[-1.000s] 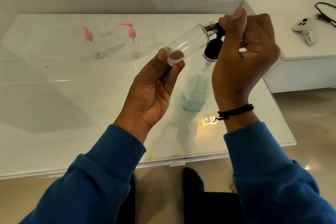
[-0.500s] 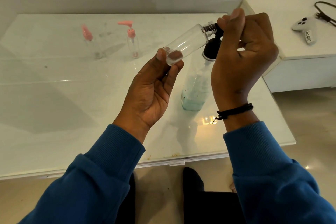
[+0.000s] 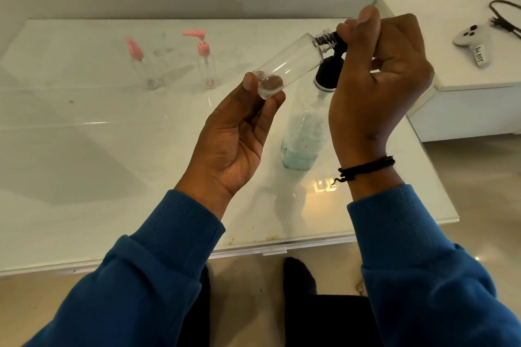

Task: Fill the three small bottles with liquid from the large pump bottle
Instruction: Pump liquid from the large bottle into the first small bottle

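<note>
left hand (image 3: 236,132) pinches tilted small bottle (image 3: 287,67), mouth toward pump-gripping right hand (image 3: 377,79).

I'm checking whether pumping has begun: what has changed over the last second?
Nothing visibly changed. The left hand holds the tilted small bottle by its base, its neck at the nozzle of the pump bottle, whose pump head the right hand grips. The two pink-capped bottles stand on the table. No liquid shows in the small bottle.
</note>
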Action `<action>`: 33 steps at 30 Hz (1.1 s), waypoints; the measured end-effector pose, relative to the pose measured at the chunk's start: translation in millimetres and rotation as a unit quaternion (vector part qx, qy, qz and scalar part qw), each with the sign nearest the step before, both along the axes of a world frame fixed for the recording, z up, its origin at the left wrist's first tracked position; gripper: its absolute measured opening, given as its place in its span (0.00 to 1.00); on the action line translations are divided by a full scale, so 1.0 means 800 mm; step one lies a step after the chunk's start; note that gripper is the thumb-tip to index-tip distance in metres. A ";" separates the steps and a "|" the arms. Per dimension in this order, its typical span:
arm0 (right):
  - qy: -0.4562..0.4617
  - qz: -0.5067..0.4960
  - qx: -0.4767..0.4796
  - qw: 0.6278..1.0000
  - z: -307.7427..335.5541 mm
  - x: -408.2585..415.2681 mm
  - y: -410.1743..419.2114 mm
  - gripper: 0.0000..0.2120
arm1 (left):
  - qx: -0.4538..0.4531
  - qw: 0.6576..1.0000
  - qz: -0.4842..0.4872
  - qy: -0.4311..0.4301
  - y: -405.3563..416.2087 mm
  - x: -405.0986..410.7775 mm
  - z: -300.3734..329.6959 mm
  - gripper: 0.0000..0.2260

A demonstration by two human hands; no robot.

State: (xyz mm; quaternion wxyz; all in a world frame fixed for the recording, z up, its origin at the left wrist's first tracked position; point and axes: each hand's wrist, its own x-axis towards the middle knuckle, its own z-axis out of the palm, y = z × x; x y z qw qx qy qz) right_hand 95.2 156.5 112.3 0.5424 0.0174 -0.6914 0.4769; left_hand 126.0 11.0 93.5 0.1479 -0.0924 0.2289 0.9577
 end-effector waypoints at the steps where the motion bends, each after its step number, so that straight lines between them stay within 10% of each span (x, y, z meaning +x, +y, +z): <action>1: -0.002 -0.001 0.002 1.000 0.002 -0.001 0.001 0.16 | -0.001 1.000 0.000 0.001 0.000 0.000 0.000 0.17; 33: -0.004 -0.009 -0.002 1.000 0.005 0.004 -0.006 0.14 | 0.030 0.999 -0.008 -0.018 0.002 -0.001 -0.005 0.19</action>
